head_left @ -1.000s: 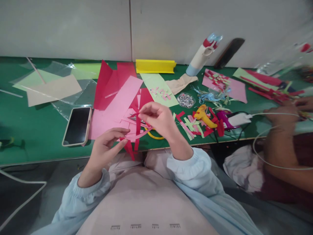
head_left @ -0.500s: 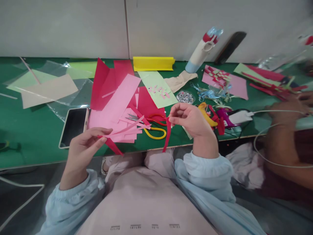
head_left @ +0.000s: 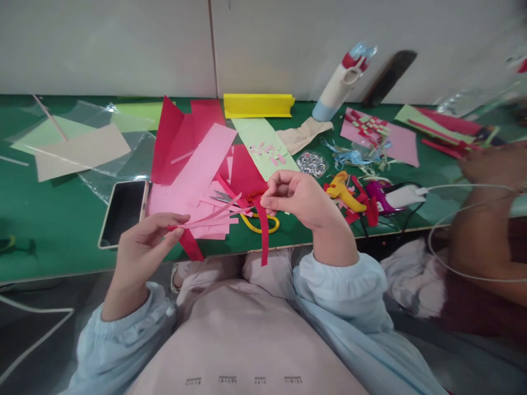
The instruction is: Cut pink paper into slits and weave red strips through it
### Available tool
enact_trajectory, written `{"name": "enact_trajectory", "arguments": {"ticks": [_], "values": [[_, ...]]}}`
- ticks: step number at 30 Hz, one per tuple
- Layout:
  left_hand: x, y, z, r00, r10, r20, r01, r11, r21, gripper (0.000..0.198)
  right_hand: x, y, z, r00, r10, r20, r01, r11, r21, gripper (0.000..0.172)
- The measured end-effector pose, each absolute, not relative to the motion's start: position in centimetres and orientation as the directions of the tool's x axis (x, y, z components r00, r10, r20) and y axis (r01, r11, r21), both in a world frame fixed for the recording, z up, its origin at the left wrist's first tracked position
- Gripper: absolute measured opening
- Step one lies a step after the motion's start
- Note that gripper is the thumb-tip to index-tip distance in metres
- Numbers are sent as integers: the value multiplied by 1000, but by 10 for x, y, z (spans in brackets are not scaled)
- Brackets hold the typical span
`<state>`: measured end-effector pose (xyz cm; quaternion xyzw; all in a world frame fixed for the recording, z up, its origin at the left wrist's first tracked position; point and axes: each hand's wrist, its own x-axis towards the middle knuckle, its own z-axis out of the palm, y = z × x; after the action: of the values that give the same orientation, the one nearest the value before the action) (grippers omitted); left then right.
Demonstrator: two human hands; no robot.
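Observation:
My left hand (head_left: 142, 241) pinches a few thin pink paper strips (head_left: 216, 218) and a red paper strip (head_left: 190, 245) between thumb and fingers, just over the table's front edge. Opposite it, my right hand (head_left: 302, 197) is closed on another red paper strip (head_left: 264, 236), which hangs down from the fingertips. One pink strip reaches across to the right fingertips; whether they grip it too, I cannot tell. Beneath and between the hands lie scissors (head_left: 277, 224) with yellow and red handles, partly hidden. Loose pink paper pieces and a pink sheet (head_left: 197, 164) lie around the blades.
Left stands a phone (head_left: 123, 214) beside clear plastic and card sheets. Red card (head_left: 168, 142) and a green sheet (head_left: 255, 134) lie behind. To the right are beads (head_left: 312, 163), a yellow glue gun (head_left: 348, 195), a bottle (head_left: 340, 88) and a co-worker's arm (head_left: 473, 219).
My right hand has moved left, towards my left hand, carrying the hanging red strip in front of the scissors handles. My left hand has barely moved.

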<state>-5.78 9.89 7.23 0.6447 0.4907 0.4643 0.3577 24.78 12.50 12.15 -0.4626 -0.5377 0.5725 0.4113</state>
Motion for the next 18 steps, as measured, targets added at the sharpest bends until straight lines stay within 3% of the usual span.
{"name": "enact_trajectory", "arguments": {"ticks": [5, 18], "values": [[-53, 97, 76, 101, 961, 259, 310, -278, 909, 13, 237, 130, 131, -280, 955, -94, -28, -106, -994, 48], [-27, 95, 93, 40, 941, 336, 254, -335, 908, 9, 191, 125, 142, -348, 937, -15, 32, -4, -999, 32]]}}
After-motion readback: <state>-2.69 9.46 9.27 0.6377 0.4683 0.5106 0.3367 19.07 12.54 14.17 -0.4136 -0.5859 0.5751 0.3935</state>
